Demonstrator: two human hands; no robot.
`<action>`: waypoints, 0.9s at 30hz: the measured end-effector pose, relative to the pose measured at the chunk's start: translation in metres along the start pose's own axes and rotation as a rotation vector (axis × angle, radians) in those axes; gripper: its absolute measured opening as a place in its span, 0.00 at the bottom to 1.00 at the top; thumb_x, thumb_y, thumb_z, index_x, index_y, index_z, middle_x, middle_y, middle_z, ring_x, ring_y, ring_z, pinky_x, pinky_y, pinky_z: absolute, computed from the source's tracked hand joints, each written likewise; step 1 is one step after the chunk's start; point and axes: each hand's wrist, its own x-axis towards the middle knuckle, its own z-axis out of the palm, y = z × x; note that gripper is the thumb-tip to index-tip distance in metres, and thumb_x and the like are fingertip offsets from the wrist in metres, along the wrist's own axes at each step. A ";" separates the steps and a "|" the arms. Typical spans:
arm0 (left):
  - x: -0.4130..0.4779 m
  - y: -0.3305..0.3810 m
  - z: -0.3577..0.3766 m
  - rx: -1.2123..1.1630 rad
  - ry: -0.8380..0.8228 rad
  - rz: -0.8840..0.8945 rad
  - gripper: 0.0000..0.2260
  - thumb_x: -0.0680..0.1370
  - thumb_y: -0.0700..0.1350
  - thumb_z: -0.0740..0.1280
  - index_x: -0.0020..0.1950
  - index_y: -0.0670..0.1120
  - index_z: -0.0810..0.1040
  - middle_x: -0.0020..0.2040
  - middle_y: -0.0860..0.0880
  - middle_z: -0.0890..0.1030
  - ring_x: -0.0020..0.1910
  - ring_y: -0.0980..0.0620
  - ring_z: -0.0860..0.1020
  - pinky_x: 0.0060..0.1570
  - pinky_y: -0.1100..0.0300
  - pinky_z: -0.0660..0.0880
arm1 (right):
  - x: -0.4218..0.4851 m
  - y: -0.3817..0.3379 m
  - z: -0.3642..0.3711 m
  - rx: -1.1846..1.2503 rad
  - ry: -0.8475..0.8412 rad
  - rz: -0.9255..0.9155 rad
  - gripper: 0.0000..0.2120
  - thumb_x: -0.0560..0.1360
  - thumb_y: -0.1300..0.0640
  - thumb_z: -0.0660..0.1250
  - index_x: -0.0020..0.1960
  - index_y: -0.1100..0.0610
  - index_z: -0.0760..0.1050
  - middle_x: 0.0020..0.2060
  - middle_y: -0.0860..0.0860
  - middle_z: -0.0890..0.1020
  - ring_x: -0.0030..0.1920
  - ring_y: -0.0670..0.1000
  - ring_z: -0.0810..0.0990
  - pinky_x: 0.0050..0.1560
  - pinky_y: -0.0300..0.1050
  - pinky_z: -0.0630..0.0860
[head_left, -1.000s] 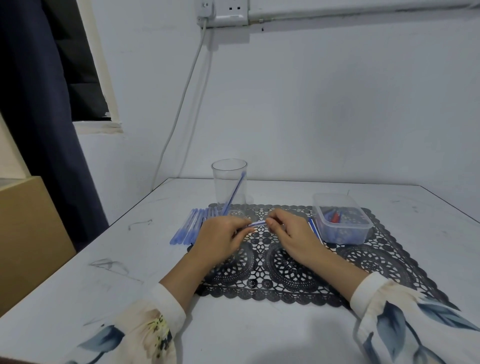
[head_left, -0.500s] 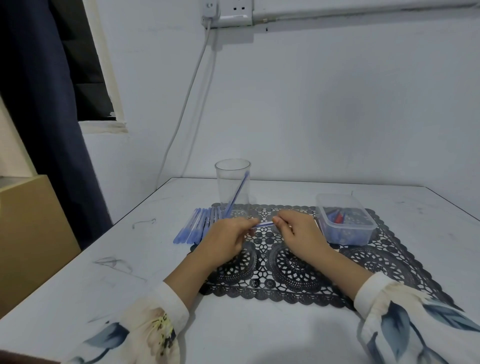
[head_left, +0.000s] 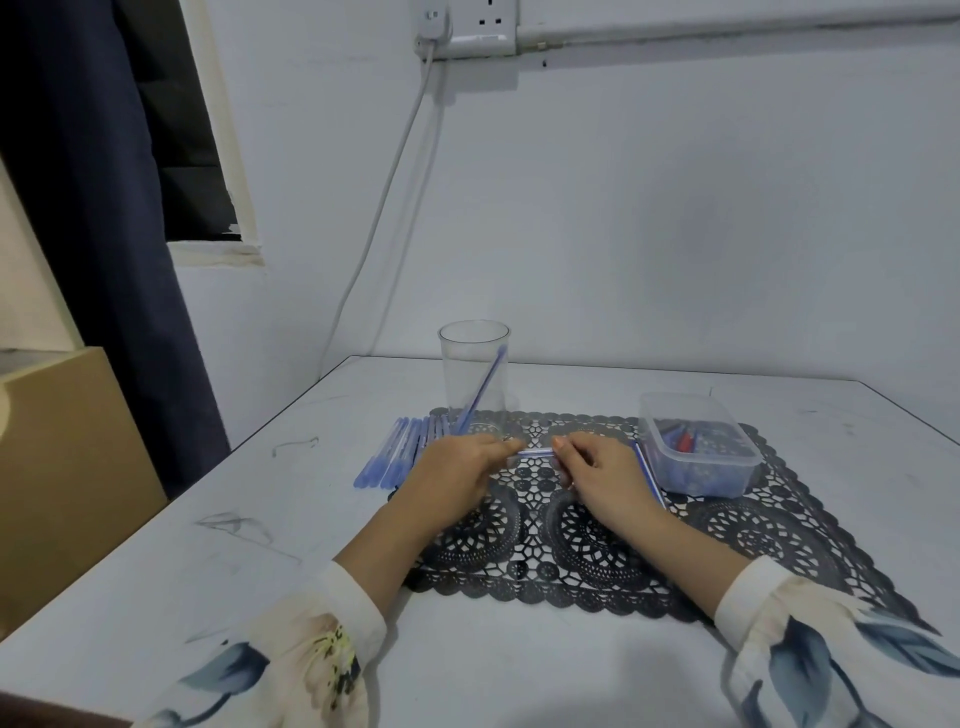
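Both my hands hold one thin blue pen level above the black lace mat. My left hand grips its left end and my right hand pinches its right end; only the short middle stretch shows between them. A clear plastic cup stands at the mat's far edge with one blue pen leaning inside. Several blue pens lie in a row left of my left hand. Another pen lies on the mat just right of my right hand.
A clear plastic box with small blue and red parts sits at the mat's right. The white table meets the wall behind. A brown cabinet and dark curtain stand left. A cable hangs from the wall socket.
My hands have drawn slightly apart along the pen, so more of it shows between them. The camera view has shifted a little.
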 end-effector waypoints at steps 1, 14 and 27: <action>0.000 0.000 0.000 0.001 0.021 -0.014 0.17 0.76 0.41 0.67 0.64 0.52 0.76 0.53 0.50 0.83 0.49 0.48 0.81 0.47 0.52 0.78 | -0.002 0.000 0.002 -0.009 0.017 -0.029 0.16 0.79 0.52 0.59 0.34 0.54 0.73 0.27 0.49 0.76 0.28 0.49 0.73 0.36 0.49 0.72; 0.000 -0.021 -0.011 -0.132 0.222 -0.600 0.19 0.80 0.41 0.56 0.72 0.43 0.65 0.49 0.41 0.78 0.48 0.46 0.76 0.46 0.57 0.71 | -0.007 0.009 0.020 -0.648 -0.384 -0.115 0.34 0.78 0.37 0.50 0.76 0.54 0.50 0.75 0.50 0.52 0.75 0.49 0.49 0.73 0.46 0.49; -0.011 -0.065 -0.018 -0.153 0.276 -0.832 0.18 0.75 0.39 0.66 0.27 0.49 0.66 0.32 0.49 0.71 0.30 0.53 0.66 0.32 0.61 0.65 | -0.006 0.006 0.020 -0.668 -0.411 -0.105 0.32 0.78 0.38 0.51 0.76 0.54 0.53 0.75 0.51 0.53 0.75 0.50 0.49 0.73 0.46 0.47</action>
